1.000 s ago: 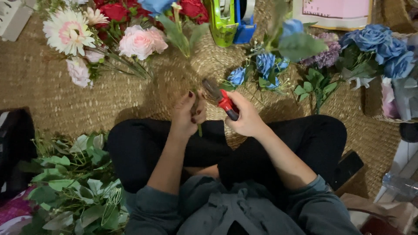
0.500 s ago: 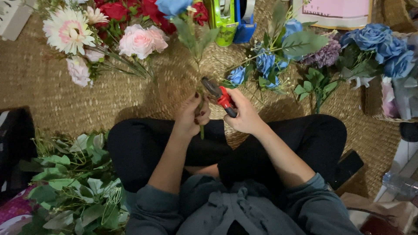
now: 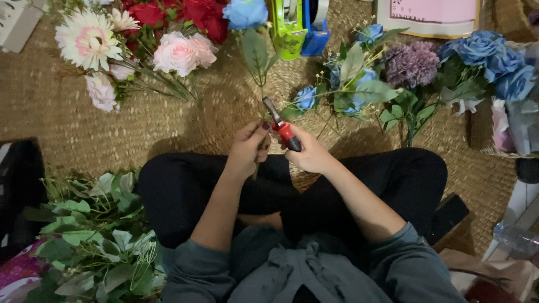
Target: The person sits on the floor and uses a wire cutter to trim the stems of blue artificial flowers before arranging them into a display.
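- Head view: a blue artificial rose [image 3: 245, 12] on a long leafy stem [image 3: 257, 62] is held upright over the middle of the woven straw mat [image 3: 84, 134], its bloom reaching the mat's far edge.
- The left hand [image 3: 247, 150] is closed around the lower part of the stem, fingers curled and thumb pressed in; the stem's end shows just below the fist, above the crossed legs.
- The right hand [image 3: 307, 154] is wrapped around the red handles of a pair of wire cutters [image 3: 281, 126]; the dark nose is set against the stem just above the left hand. Whether the blades have closed on the stem cannot be told.
- The step in hand is judged to be the trimming of the stem: the tool is placed, the cut not visibly made.
- The next move would call for a firm squeeze of the handles while the stem is kept steady, with the left fingertips kept clear of the blades.
- Toward the far left corner of the mat, a bunch of pink roses [image 3: 179, 51], a pale daisy-like bloom [image 3: 87, 39] and red flowers [image 3: 196, 14] is laid.
- Toward the far right edge, blue roses [image 3: 488, 56] and a purple bloom [image 3: 410, 64] are spread.
- At the far edge, a green and blue tape dispenser [image 3: 295, 25] is stood just beside the rose.
- At the near left corner, loose green foliage [image 3: 95, 235] is heaped.
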